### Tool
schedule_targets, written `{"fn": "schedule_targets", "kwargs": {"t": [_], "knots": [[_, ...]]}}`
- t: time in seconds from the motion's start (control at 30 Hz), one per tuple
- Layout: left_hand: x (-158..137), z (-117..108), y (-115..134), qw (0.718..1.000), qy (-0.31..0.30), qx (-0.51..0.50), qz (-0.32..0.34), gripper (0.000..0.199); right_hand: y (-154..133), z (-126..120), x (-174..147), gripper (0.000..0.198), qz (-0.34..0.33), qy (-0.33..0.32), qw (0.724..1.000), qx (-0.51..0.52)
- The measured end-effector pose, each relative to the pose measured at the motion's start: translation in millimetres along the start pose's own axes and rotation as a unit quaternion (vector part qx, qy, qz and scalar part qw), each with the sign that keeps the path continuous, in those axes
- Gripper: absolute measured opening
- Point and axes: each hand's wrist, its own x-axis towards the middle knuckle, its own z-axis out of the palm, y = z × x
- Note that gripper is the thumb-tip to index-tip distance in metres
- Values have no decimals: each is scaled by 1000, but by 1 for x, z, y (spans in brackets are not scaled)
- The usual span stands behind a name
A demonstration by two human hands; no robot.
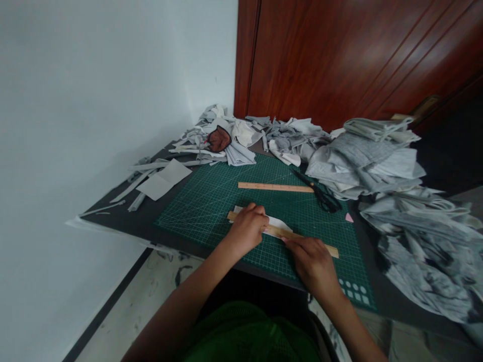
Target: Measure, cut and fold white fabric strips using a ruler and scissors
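Fingers [255, 210] curled closed, a person's left hand [246, 227] holds a long, flat strip of pale wood [278, 232] across a small, flat white piece with a curved edge [279, 224], which lies partly covered on a dark green, white-gridded cutting mat [211, 188]. The right hand [311, 259], palm down and bent narrow, touches the same strip at four o'clock from the left; whether it pinches or only presses cannot be told. With the clock read from between the hands, a thin, straight wooden ruler [275, 186] lies at twelve, one end beside black-handled scissors [324, 197] at half past one. A pink triangular scrap [349, 217] sits at half past two, near the mat's edge. Around the mat on the dark grey tabletop [145, 218], a creased off-white sheet [164, 180] rests at ten, a dark-edged brown cloth [219, 139] tops a heap of pale scraps [241, 153] at eleven, and rumpled stacks of grey and white fabric [366, 166] run from two to three. A reddish-brown wooden door [339, 65] stands behind, at one.
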Motion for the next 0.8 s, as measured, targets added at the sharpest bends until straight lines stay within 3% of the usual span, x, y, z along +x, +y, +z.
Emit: {"fn": "schedule_targets", "kwargs": {"t": [0.17,0.43,0.8], "knots": [[-2,-2,9,998,-2,62,3,24,5,0,-4,33,24,-14,999,20],[4,5,-8,998,-23,-63,13,27,6,8,-1,32,48,-8,998,33],[4,5,-10,999,-17,-41,20,26,-5,11,12,31,35,6,998,45]]}}
